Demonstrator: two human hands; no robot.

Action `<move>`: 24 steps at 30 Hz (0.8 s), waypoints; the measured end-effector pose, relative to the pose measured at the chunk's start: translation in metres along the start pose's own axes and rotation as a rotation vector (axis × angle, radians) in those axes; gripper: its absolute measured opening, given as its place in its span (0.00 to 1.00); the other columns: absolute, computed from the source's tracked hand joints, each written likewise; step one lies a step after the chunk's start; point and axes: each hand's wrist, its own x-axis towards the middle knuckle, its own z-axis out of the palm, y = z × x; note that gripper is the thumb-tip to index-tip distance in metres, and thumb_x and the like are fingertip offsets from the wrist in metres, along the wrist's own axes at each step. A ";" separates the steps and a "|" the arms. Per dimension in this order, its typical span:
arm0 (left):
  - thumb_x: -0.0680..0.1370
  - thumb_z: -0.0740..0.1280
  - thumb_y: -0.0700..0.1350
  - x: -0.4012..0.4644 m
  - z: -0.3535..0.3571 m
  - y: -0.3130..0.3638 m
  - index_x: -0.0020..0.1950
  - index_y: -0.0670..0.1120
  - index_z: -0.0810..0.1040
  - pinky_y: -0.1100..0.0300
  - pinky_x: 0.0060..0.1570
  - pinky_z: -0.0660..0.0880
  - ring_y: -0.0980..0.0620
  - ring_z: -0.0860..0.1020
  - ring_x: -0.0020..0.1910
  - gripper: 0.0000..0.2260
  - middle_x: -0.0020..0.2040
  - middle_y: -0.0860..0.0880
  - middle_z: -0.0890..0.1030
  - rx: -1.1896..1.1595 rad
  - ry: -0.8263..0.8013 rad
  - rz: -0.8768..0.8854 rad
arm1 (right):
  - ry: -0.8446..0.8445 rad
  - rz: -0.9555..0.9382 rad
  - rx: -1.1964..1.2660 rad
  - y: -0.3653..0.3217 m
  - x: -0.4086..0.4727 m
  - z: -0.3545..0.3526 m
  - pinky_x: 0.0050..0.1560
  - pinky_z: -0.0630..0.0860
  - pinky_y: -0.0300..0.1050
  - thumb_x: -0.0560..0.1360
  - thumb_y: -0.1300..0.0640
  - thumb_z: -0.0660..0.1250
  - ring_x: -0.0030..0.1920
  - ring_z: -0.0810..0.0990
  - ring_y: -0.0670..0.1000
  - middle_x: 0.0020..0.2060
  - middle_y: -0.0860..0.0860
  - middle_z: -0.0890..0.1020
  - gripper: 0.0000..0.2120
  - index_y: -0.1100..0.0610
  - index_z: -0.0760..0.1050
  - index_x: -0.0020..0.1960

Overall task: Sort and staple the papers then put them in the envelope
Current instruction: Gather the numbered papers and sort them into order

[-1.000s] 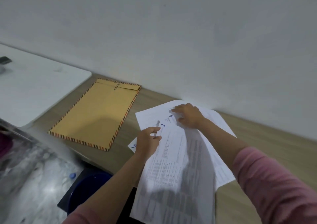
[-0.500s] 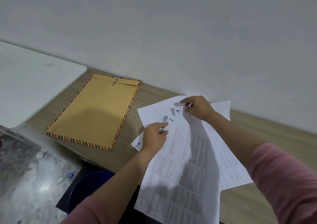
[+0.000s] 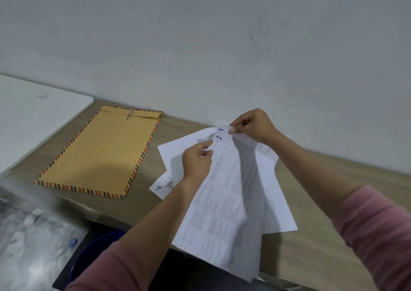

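Papers (image 3: 224, 192) fanned over the wooden desk (image 3: 311, 235), right of the envelope (image 3: 100, 152), lifted higher off the desk than 0.5 s ago. Right hand (image 3: 253, 124) has risen, thumb and forefinger pinching a far corner. Left hand (image 3: 196, 160) pinches the sheet marked "1", about where it was. Envelope flat, unmoved.
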 end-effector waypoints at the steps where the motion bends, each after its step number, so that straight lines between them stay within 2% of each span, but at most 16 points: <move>1: 0.76 0.67 0.35 -0.001 0.004 0.006 0.58 0.46 0.81 0.62 0.52 0.76 0.54 0.79 0.49 0.12 0.52 0.48 0.82 -0.014 0.010 0.010 | 0.011 -0.001 0.010 -0.002 -0.002 -0.008 0.35 0.71 0.27 0.63 0.60 0.78 0.30 0.76 0.37 0.32 0.47 0.83 0.07 0.56 0.84 0.40; 4: 0.77 0.66 0.35 -0.005 0.015 0.026 0.57 0.46 0.82 0.62 0.54 0.75 0.55 0.80 0.49 0.12 0.49 0.50 0.82 -0.089 0.023 0.023 | 0.051 0.017 0.056 -0.007 -0.011 -0.030 0.34 0.72 0.28 0.64 0.60 0.78 0.31 0.78 0.38 0.32 0.48 0.83 0.07 0.57 0.84 0.41; 7: 0.76 0.67 0.35 -0.007 0.024 0.042 0.52 0.51 0.83 0.63 0.46 0.76 0.56 0.80 0.40 0.13 0.46 0.49 0.84 -0.157 0.008 0.042 | 0.087 0.051 0.175 -0.007 -0.022 -0.052 0.35 0.74 0.28 0.66 0.63 0.76 0.31 0.79 0.38 0.28 0.43 0.83 0.09 0.62 0.83 0.46; 9: 0.76 0.67 0.35 -0.010 0.031 0.052 0.48 0.55 0.83 0.62 0.46 0.77 0.55 0.81 0.40 0.14 0.46 0.49 0.84 -0.183 -0.010 0.066 | 0.099 0.047 0.237 -0.006 -0.032 -0.063 0.36 0.75 0.29 0.67 0.64 0.75 0.32 0.80 0.38 0.28 0.42 0.83 0.09 0.63 0.82 0.47; 11: 0.75 0.67 0.34 -0.015 0.038 0.061 0.48 0.53 0.83 0.64 0.49 0.77 0.57 0.82 0.45 0.13 0.45 0.51 0.84 -0.204 -0.025 0.092 | 0.112 0.031 0.274 -0.003 -0.042 -0.069 0.38 0.75 0.30 0.69 0.64 0.73 0.33 0.80 0.38 0.33 0.44 0.84 0.07 0.60 0.82 0.47; 14: 0.76 0.67 0.33 -0.024 0.048 0.067 0.52 0.48 0.83 0.73 0.43 0.75 0.66 0.80 0.40 0.12 0.43 0.56 0.82 -0.185 -0.038 0.140 | 0.167 -0.004 0.285 0.003 -0.060 -0.072 0.38 0.73 0.31 0.71 0.62 0.71 0.32 0.78 0.39 0.35 0.49 0.81 0.06 0.55 0.82 0.47; 16: 0.76 0.67 0.34 -0.029 0.056 0.066 0.52 0.48 0.83 0.69 0.46 0.76 0.62 0.81 0.42 0.12 0.44 0.53 0.83 -0.157 -0.055 0.149 | 0.211 -0.036 0.287 0.008 -0.071 -0.073 0.37 0.72 0.34 0.71 0.62 0.71 0.31 0.75 0.44 0.31 0.51 0.78 0.07 0.52 0.81 0.46; 18: 0.75 0.67 0.34 -0.033 0.065 0.063 0.51 0.49 0.83 0.64 0.50 0.77 0.56 0.82 0.46 0.12 0.48 0.49 0.84 -0.128 -0.071 0.172 | 0.225 -0.057 0.314 0.015 -0.083 -0.071 0.41 0.76 0.43 0.69 0.64 0.73 0.35 0.77 0.50 0.34 0.55 0.80 0.10 0.52 0.80 0.46; 20: 0.75 0.68 0.33 -0.038 0.074 0.061 0.51 0.48 0.83 0.67 0.49 0.76 0.57 0.80 0.46 0.12 0.50 0.51 0.83 -0.094 -0.072 0.203 | 0.277 -0.057 0.310 0.022 -0.094 -0.066 0.46 0.79 0.49 0.67 0.65 0.74 0.38 0.80 0.53 0.38 0.58 0.82 0.12 0.51 0.81 0.46; 22: 0.74 0.68 0.33 -0.043 0.082 0.059 0.52 0.47 0.83 0.72 0.46 0.75 0.59 0.78 0.44 0.12 0.49 0.53 0.83 -0.061 -0.067 0.230 | 0.383 -0.056 0.287 0.029 -0.102 -0.062 0.48 0.79 0.46 0.68 0.65 0.74 0.41 0.81 0.50 0.39 0.55 0.84 0.11 0.52 0.81 0.46; 24: 0.74 0.68 0.33 -0.048 0.088 0.059 0.52 0.45 0.83 0.75 0.43 0.73 0.60 0.78 0.43 0.11 0.47 0.54 0.82 -0.052 -0.068 0.245 | 0.472 -0.061 0.278 0.034 -0.110 -0.059 0.49 0.79 0.38 0.68 0.64 0.73 0.42 0.82 0.44 0.40 0.52 0.84 0.09 0.55 0.82 0.48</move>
